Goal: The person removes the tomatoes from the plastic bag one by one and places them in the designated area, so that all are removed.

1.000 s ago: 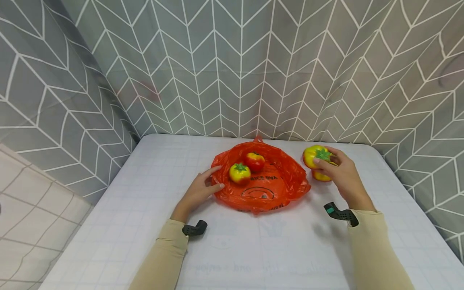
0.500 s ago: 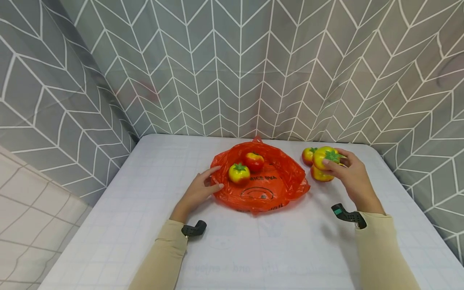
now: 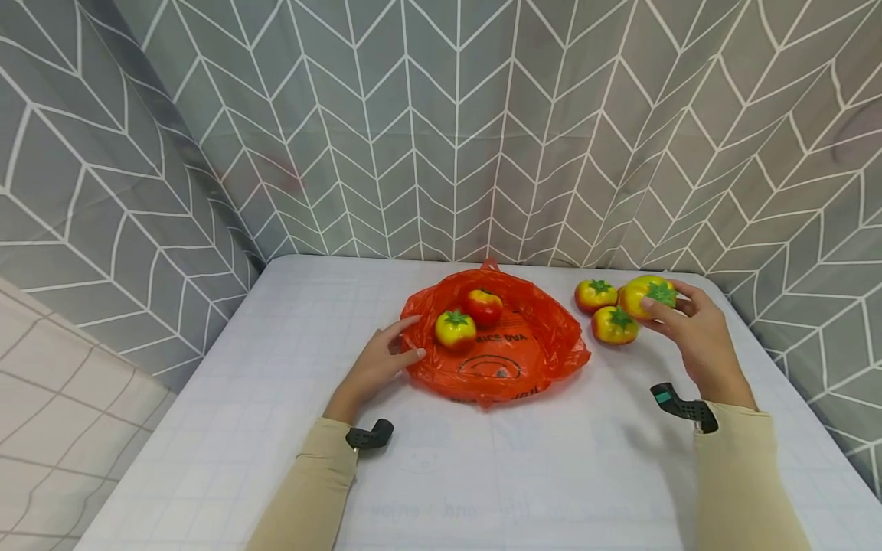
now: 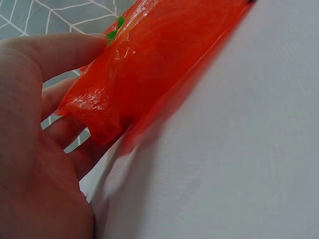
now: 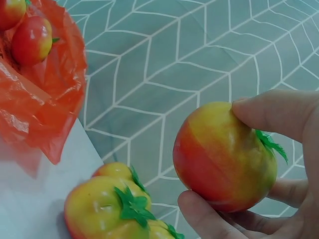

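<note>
My right hand (image 3: pixel 696 325) grips a yellow-and-red toy tomato (image 3: pixel 646 296) with a green leafy top. In the right wrist view the tomato (image 5: pixel 224 157) sits between thumb and fingertips, raised over other tomatoes. Two similar toy tomatoes (image 3: pixel 596 295) (image 3: pixel 615 325) show on the table just left of that hand; the right wrist view gives a glimpse of another one (image 5: pixel 162 230) at its lower edge. My left hand (image 3: pixel 379 363) holds the left rim of a red plastic bag (image 3: pixel 496 367), thumb and fingers on either side of the plastic (image 4: pixel 94 102).
Inside the spread-out bag lie two toy tomatoes (image 3: pixel 455 330) (image 3: pixel 485 307). The white-covered table (image 3: pixel 441 467) ends at a grey patterned curtain (image 3: pixel 455 138) behind and on the right. A black wrist camera (image 3: pixel 682 407) sits on the right sleeve.
My right hand has moved right with the tomato, passing over the others, so two table tomatoes at its left now show more fully. The left hand and bag stay put.
</note>
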`<state>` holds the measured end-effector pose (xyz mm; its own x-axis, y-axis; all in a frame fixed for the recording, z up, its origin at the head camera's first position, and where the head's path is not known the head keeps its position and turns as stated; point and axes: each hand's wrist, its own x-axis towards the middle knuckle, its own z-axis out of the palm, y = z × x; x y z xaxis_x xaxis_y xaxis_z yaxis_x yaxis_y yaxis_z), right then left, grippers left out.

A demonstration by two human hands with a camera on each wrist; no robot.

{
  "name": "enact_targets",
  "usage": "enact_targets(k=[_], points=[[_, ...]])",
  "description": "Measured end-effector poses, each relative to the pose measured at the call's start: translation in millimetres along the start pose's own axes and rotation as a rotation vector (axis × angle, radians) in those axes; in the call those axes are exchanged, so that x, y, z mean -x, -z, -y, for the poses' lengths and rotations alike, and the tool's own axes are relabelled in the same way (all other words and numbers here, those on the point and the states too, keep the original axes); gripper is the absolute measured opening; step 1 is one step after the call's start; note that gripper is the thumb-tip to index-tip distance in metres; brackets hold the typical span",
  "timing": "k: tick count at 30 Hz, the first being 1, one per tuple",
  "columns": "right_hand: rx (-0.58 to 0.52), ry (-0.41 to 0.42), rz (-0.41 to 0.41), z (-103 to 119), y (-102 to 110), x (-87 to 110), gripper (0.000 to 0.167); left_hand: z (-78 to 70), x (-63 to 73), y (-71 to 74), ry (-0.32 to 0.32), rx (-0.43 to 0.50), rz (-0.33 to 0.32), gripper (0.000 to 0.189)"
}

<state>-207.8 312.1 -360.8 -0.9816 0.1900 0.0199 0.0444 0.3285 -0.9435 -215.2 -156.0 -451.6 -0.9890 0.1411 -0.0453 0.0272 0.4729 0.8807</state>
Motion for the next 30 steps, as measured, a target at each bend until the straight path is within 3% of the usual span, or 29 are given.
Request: enact_targets(k=[16,22,30], points=[[-0.044,-0.049,-0.087,-10,15,-8.5,0.098,3.0,0.1,4.0,-0.016,0.004,-0.002,0.060],[0.002,-0.120,-0.094,-22,22,-10.6,0.102,2.6,-0.1,2.4,-0.012,0.006,0.017,0.060],[0.053,-0.260,-0.088,-58,32,-8.3,0.111,0.7,-2.2,3.6,-0.012,-0.035,0.030,0.062]])
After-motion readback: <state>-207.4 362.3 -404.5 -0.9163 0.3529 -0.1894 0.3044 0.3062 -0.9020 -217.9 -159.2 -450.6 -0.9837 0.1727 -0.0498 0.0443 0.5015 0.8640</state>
